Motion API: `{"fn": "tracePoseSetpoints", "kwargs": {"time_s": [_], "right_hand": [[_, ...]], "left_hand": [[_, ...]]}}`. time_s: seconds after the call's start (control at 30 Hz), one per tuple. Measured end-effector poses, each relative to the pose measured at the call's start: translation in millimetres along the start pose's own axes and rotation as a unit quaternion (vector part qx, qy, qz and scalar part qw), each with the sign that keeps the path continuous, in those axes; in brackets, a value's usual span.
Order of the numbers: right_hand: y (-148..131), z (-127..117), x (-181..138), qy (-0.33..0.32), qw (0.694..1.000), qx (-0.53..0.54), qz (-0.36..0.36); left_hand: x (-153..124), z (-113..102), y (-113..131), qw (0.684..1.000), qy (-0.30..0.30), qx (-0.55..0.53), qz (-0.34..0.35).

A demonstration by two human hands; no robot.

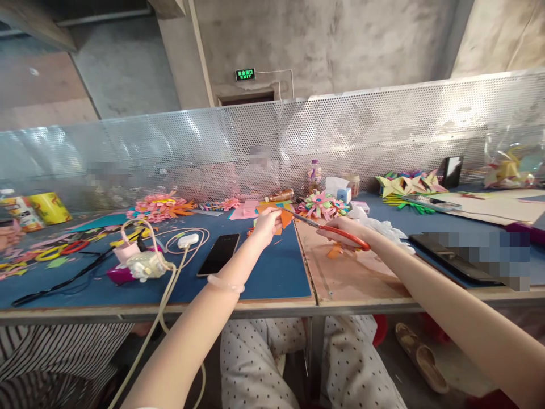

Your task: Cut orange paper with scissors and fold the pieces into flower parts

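Observation:
My left hand (269, 222) pinches a piece of orange paper (286, 218) above the blue table mat. In my right hand (347, 232) is a pair of scissors (355, 238) with orange-red handles. Its blades point left and reach the paper's edge; whether they are cutting into it I cannot tell. Orange paper scraps (335, 250) lie below the scissors on the bare board. Behind the hands are a cluster of paper flowers (321, 204) and some pink paper sheets (246, 209).
A black phone (219, 255) lies left of my left forearm, near a power strip (147, 266) with looping cables. White plastic (385, 228) sits beside my right wrist. A dark tablet-like slab (453, 258) rests farther right. A perforated metal screen (179, 150) stands along the back.

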State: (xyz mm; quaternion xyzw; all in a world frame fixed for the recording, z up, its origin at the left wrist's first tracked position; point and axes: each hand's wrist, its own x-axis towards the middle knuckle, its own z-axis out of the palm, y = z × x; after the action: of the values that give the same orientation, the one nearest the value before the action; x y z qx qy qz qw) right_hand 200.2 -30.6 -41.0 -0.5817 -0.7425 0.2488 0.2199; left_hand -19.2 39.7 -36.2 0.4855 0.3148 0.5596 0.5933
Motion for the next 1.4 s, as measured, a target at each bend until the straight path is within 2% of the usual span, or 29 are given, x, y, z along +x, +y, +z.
{"fn": "tracePoseSetpoints", "kwargs": {"time_s": [0.23,0.43,0.73,1.07,1.27,1.4], "right_hand": [[-5.3,-1.1,-4.0,0.012,1.0,-0.009,-0.004],[-7.0,-1.7,-5.0,0.03,0.997,-0.045,-0.046],[4.7,-0.6,3.0,0.018,0.998,-0.037,-0.053],[3.2,-0.8,-1.6,-0.023,0.998,0.05,-0.002],[4.1,-3.3,-2.4,-0.041,0.998,0.034,-0.026],[2.2,-2.6,-4.2,-0.023,0.999,0.012,-0.044]], "left_hand": [[-4.0,1.1,2.4,1.0,-0.011,-0.017,-0.001],[-5.5,2.1,3.8,1.0,-0.006,-0.021,-0.001],[-7.9,4.1,5.5,0.999,0.023,-0.031,-0.007],[-8.1,4.1,7.0,0.999,0.037,-0.017,-0.018],[-9.1,3.9,7.9,0.999,0.03,-0.02,-0.016],[-9.2,3.9,8.4,0.999,0.029,-0.019,-0.016]]}}
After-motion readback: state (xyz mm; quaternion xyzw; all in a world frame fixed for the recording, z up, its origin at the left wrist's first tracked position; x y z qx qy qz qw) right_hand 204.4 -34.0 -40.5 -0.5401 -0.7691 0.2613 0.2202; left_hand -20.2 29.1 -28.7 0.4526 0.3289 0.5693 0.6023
